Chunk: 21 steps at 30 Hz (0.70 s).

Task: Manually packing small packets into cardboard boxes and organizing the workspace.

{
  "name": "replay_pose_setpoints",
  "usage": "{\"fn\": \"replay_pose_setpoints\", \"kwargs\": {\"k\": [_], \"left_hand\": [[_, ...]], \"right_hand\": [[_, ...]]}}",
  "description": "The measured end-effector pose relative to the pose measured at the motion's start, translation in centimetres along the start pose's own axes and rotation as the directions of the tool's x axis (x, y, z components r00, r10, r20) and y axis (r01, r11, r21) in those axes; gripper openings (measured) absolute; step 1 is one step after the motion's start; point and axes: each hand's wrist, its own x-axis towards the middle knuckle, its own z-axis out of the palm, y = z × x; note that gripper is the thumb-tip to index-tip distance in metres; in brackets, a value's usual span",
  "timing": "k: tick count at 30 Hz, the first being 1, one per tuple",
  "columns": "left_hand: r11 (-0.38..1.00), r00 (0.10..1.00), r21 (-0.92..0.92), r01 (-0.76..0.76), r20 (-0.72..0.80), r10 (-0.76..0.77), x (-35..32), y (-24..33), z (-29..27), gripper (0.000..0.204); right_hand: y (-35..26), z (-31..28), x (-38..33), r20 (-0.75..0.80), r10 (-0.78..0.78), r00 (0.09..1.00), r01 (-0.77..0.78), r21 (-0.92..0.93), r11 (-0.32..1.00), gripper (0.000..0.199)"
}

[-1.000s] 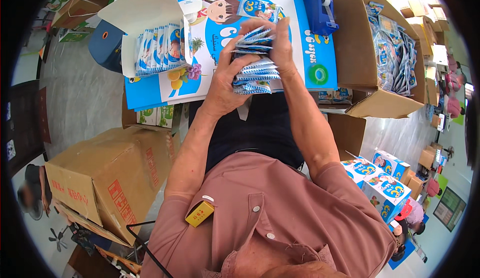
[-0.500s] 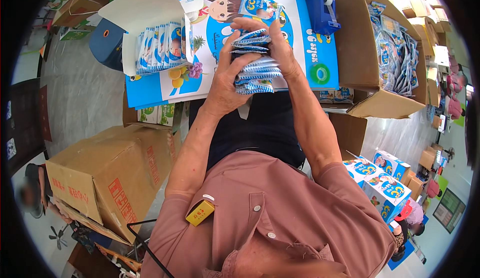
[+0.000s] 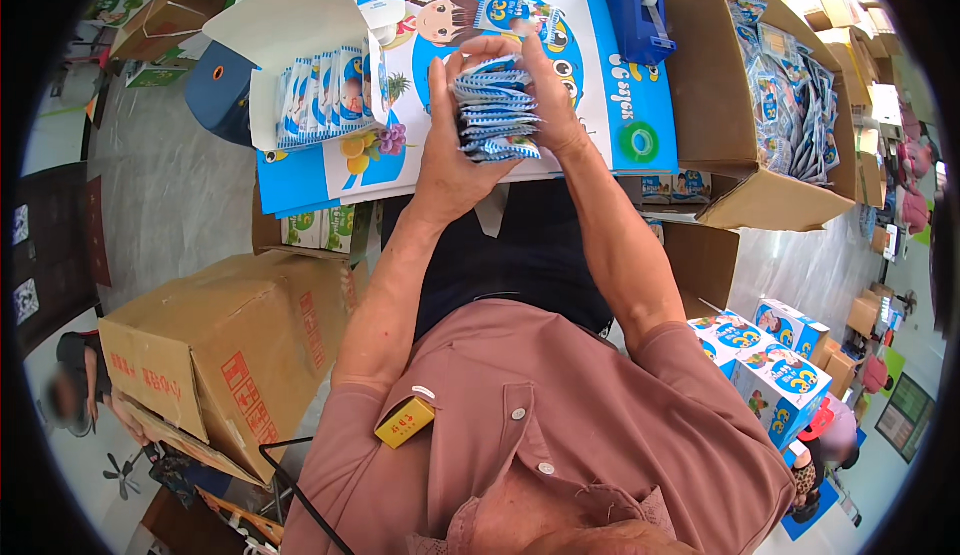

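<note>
A stack of blue-and-white packets (image 3: 497, 107) is held between my two hands, above the near edge of the printed table covering. My left hand (image 3: 452, 145) wraps the stack's left side and its underside. Along the right side presses my right hand (image 3: 553, 100), its fingers reaching over the far end. To the left stands an open white box (image 3: 262, 105) with its lid raised and a row of similar packets (image 3: 322, 95) upright inside. One more packet (image 3: 505, 13) lies flat on the covering beyond my hands.
A blue tape dispenser (image 3: 640, 15) and a green tape roll (image 3: 638, 142) sit at the right of the table. Beside them is a large carton (image 3: 715, 145) full of packets. A closed carton (image 3: 220, 325) stands lower left, printed boxes (image 3: 770, 370) lower right. Other people are at the far edges.
The packets, split into two bunches before, now form one even stack. My left fingers have moved from between the bunches to the stack's outer side.
</note>
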Motion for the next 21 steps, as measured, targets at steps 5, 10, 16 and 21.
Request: {"fn": "replay_pose_setpoints", "kwargs": {"k": [5,10,16,21], "left_hand": [[1.000,0.999,-0.025,-0.004,-0.046,0.003,-0.1,-0.2,0.1,0.138],[0.963,0.994,0.255,-0.089,-0.035,0.101,0.2,0.2,-0.2,0.132],[0.994,0.997,0.088,0.061,0.035,-0.064,0.3,-0.8,-0.6,0.114],[0.995,0.997,0.063,0.079,-0.005,-0.079,0.1,-0.9,-0.5,0.099]], "right_hand": [[-0.7,-1.1,0.0,-0.020,-0.119,0.993,0.098,-0.441,0.892,0.073],[-0.2,-0.6,-0.7,-0.003,0.002,1.000,-0.003,-0.204,0.979,0.074],[0.1,0.0,-1.4,0.092,-0.091,0.992,0.114,-0.283,0.952,0.075],[-0.9,0.1,-1.7,0.135,0.013,0.991,0.024,-0.264,0.964,0.082]]}}
